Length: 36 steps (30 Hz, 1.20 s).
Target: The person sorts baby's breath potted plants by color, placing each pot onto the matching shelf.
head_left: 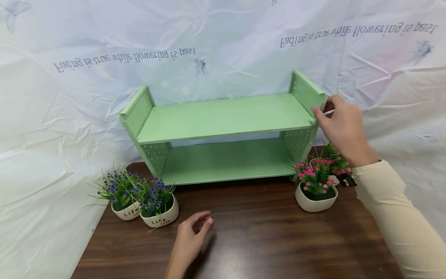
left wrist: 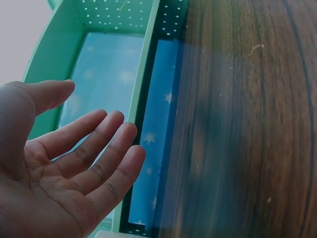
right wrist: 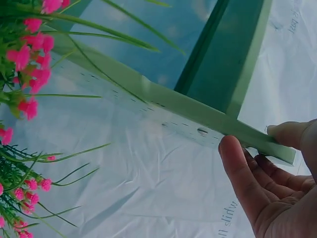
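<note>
A green two-tier shelf (head_left: 223,116) with perforated side panels stands upright at the back of the table. The right hand (head_left: 343,124) is at the top of its right side panel; in the right wrist view that hand (right wrist: 277,178) has its thumb on one side of the panel's edge (right wrist: 198,111) and its fingers on the other. Held over the table in front of the shelf, the left hand (head_left: 189,238) has relaxed, slightly bent fingers and holds nothing. The left wrist view shows this hand (left wrist: 74,168) palm up, with the shelf (left wrist: 141,74) beyond it.
Two white pots with purple flowers (head_left: 160,217) stand by the shelf's left front. Pots with pink flowers (head_left: 316,199) stand at its right, near a small black object (head_left: 347,180). A pale printed cloth (head_left: 237,46) hangs behind the brown wooden table (head_left: 258,232).
</note>
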Each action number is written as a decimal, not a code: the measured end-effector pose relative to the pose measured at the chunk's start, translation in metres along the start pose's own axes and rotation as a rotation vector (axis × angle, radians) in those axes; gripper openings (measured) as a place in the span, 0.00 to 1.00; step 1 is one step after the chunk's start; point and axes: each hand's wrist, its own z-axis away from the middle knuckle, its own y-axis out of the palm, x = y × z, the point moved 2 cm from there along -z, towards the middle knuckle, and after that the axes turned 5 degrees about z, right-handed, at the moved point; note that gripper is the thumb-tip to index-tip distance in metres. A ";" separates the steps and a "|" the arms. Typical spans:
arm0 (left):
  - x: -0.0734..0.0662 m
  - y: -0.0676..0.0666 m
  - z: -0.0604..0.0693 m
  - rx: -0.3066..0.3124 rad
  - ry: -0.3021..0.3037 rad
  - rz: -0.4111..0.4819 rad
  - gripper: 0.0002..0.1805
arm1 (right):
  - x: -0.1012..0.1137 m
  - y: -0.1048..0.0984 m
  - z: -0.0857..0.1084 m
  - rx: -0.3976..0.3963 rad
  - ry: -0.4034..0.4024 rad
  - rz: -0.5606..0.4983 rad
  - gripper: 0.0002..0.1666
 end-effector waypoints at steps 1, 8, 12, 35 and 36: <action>0.000 -0.001 0.001 -0.001 -0.003 -0.002 0.15 | 0.000 0.001 0.001 0.000 -0.002 0.007 0.25; 0.002 -0.010 0.003 -0.041 -0.009 -0.030 0.13 | 0.002 0.003 0.004 -0.016 -0.010 0.048 0.22; 0.000 -0.017 0.004 -0.054 0.009 -0.032 0.12 | 0.001 0.004 0.004 -0.030 -0.001 0.054 0.21; 0.020 -0.120 0.027 -0.266 0.027 -0.458 0.03 | -0.002 0.009 0.004 -0.029 -0.023 0.025 0.20; 0.022 -0.124 0.027 -0.238 0.000 -0.483 0.05 | -0.002 0.009 0.003 -0.033 -0.026 0.024 0.20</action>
